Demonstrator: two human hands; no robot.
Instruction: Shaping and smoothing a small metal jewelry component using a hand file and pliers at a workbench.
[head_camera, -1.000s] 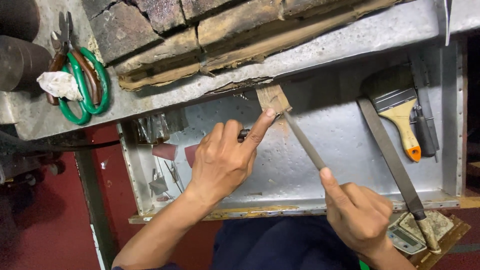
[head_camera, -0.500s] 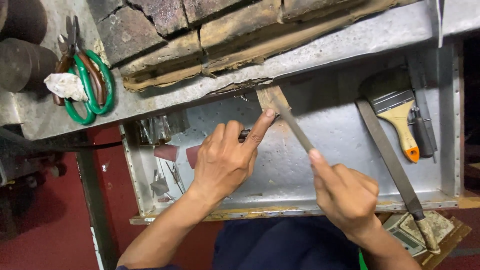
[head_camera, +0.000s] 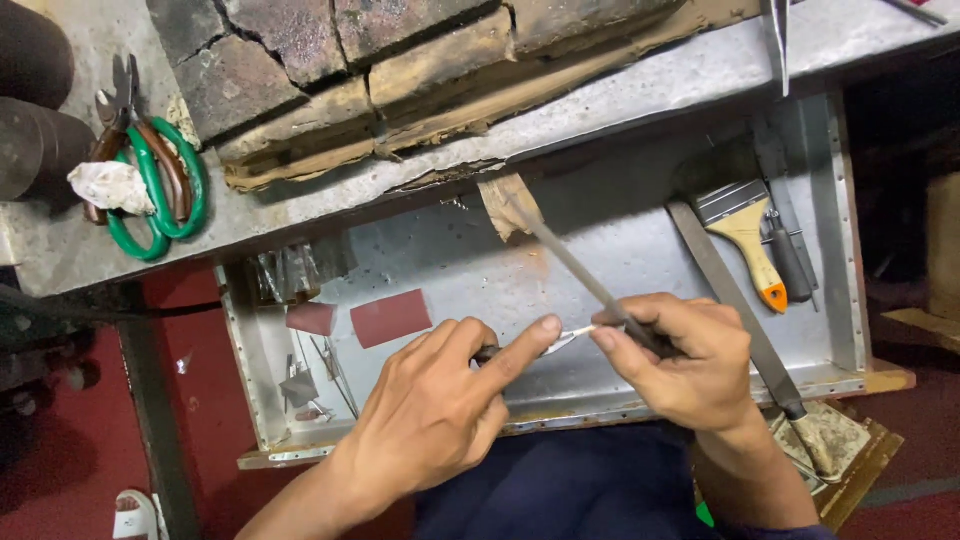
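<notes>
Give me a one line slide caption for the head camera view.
Over an open metal drawer, the right hand holds a slim file beside the left hand.

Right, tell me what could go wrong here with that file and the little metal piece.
1. The right hand holds the thin file right beside the left hand fingertips pinching the small metal piece; a slip could scrape a finger.
2. The piece is tiny and held over the open metal drawer; if dropped, it may get lost among the scraps there.
</notes>
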